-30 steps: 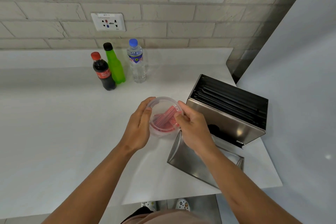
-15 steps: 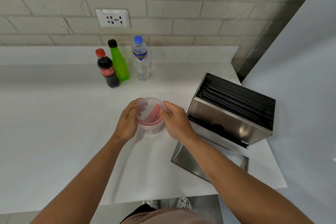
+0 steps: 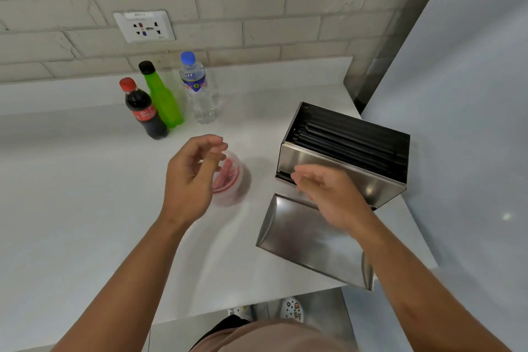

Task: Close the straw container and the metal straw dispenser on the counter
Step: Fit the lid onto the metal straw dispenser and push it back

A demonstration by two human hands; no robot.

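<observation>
Straw container (image 3: pixel 228 180), a clear round plastic tub of red straws, sits lidded on the white tabletop (image 3: pixel 85 194), just beyond the left hand (image 3: pixel 190 177), whose grip is released. Right hand (image 3: pixel 328 190), empty too, hovers between the open metal straw dispenser (image 3: pixel 343 157) and its loose steel lid (image 3: pixel 308 240), likely next.

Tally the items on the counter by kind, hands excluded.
Bottles: 3 (cola bottle, green bottle, water bottle)
Round plastic straw container: 1
Metal straw dispenser: 1
Loose metal dispenser lid: 1
Total: 6
</observation>
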